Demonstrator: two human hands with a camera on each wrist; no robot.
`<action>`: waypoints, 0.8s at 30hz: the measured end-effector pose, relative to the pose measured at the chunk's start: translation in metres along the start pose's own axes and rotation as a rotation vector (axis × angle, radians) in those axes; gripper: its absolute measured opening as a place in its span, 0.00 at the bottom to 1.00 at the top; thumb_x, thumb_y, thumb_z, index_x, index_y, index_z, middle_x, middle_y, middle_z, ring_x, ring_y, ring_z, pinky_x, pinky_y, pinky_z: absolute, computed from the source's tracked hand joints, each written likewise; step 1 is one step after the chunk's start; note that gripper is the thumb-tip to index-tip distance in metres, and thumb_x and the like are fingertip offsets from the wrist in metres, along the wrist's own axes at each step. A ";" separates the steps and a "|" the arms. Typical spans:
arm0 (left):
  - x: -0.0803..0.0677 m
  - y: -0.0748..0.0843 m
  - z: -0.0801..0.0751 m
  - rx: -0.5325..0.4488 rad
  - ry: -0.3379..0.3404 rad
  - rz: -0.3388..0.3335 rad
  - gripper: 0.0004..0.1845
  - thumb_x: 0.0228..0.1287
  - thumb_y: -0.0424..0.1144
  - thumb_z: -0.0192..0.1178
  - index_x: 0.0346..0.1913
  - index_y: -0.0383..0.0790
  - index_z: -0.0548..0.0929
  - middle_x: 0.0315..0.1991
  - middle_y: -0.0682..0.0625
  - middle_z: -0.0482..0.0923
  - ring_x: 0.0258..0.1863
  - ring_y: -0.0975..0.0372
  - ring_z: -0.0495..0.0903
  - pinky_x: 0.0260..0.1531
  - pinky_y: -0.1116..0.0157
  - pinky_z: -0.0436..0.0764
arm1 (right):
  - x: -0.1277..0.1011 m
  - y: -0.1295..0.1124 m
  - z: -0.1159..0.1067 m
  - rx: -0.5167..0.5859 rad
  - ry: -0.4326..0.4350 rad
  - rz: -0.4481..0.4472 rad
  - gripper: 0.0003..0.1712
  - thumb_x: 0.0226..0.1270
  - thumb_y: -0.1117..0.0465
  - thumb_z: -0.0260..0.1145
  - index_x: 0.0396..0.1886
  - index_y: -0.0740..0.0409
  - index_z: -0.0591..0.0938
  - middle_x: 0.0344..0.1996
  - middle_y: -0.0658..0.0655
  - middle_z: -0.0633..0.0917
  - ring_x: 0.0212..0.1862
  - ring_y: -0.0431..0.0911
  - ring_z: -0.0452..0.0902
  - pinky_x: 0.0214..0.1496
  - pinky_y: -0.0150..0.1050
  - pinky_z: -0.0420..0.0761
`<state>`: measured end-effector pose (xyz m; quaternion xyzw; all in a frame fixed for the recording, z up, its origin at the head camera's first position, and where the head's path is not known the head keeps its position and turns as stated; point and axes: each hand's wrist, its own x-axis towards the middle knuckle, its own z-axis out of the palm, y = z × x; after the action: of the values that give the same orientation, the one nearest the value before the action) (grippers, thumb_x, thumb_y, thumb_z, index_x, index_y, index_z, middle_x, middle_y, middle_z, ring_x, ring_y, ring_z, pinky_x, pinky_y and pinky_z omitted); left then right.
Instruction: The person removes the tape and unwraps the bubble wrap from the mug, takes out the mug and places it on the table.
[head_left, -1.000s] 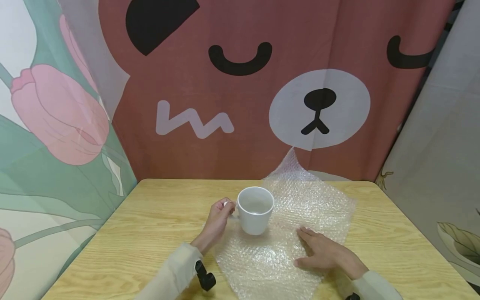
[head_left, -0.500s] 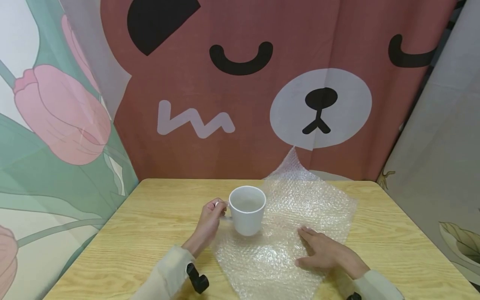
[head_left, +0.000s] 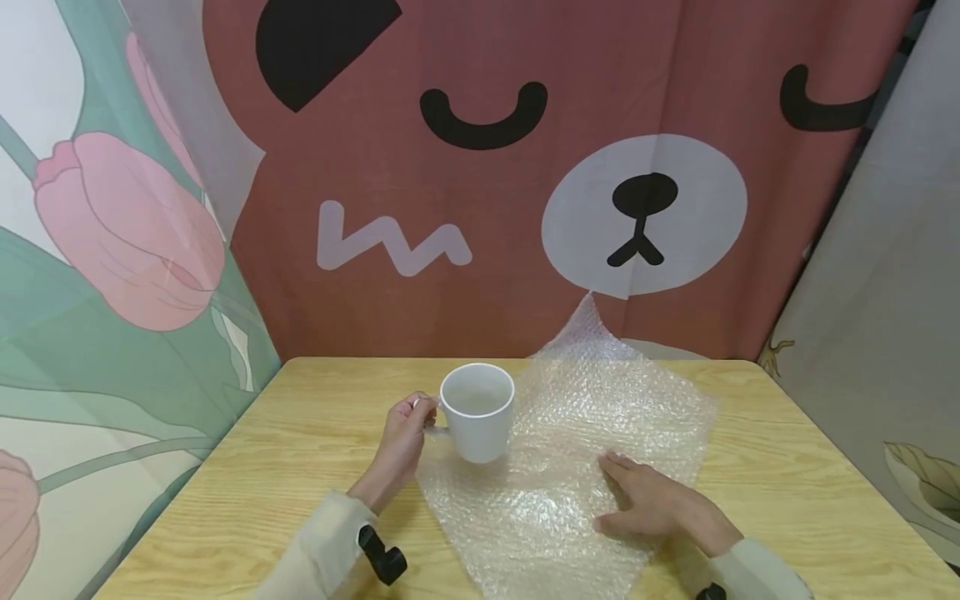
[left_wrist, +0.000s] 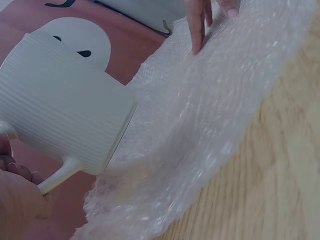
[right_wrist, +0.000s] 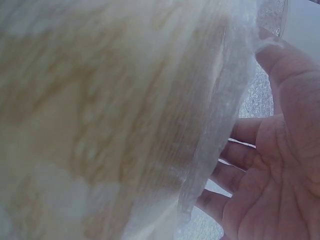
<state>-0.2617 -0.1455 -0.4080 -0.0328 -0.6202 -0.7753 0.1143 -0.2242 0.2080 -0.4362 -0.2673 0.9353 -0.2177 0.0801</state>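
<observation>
Bubble wrap, a clear rectangular sheet (head_left: 570, 467), is the largest thing I work with here; it lies on the pale wooden table (head_left: 787, 500), running from near the front edge towards the back edge, its far corner curling up against the red bear-face curtain (head_left: 480, 167). From the head view I see my right hand (head_left: 652, 504) lying flat on the sheet's right half, fingers straight and spread, pressing it down and gripping nothing. The right wrist view shows that palm (right_wrist: 280, 175) open against the film.

Next in size is the white ribbed ceramic mug (head_left: 477, 410). It sits at the sheet's left edge, about midway between the table's front and back edges, upright with its mouth facing up. My left hand (head_left: 401, 437) has its fingers curled round the mug's handle; in the left wrist view the ribbed wall (left_wrist: 60, 120) hangs over the wrap, and I cannot tell for sure whether the base touches the sheet or rides just above it.

To handle this well, I judge I should keep the flat hand firm so the sheet does not slide, and keep the mug level, held securely by its handle. The wrap is slippery and light, so a sideways drag of the mug could bunch it.
</observation>
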 end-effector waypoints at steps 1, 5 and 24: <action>0.000 0.000 -0.002 0.001 0.003 0.001 0.16 0.64 0.27 0.52 0.18 0.42 0.69 0.20 0.54 0.66 0.27 0.64 0.67 0.34 0.69 0.68 | 0.000 0.000 0.000 0.000 -0.001 0.003 0.56 0.56 0.37 0.69 0.69 0.76 0.62 0.68 0.75 0.61 0.69 0.69 0.54 0.66 0.63 0.56; 0.002 0.001 -0.009 0.002 0.021 0.010 0.17 0.64 0.28 0.52 0.17 0.43 0.68 0.21 0.54 0.66 0.28 0.64 0.67 0.34 0.69 0.68 | 0.000 0.000 -0.001 0.001 -0.010 0.011 0.56 0.56 0.37 0.69 0.69 0.75 0.62 0.68 0.74 0.61 0.69 0.69 0.54 0.66 0.63 0.56; 0.010 0.011 -0.042 -0.128 0.118 0.028 0.21 0.66 0.26 0.49 0.14 0.42 0.64 0.20 0.54 0.66 0.27 0.64 0.65 0.33 0.72 0.68 | 0.000 0.000 0.000 0.033 -0.023 0.013 0.57 0.56 0.38 0.69 0.69 0.76 0.61 0.69 0.75 0.60 0.69 0.69 0.53 0.67 0.62 0.55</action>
<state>-0.2654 -0.1896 -0.4051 -0.0032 -0.5613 -0.8122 0.1591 -0.2246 0.2081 -0.4364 -0.2621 0.9323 -0.2296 0.0965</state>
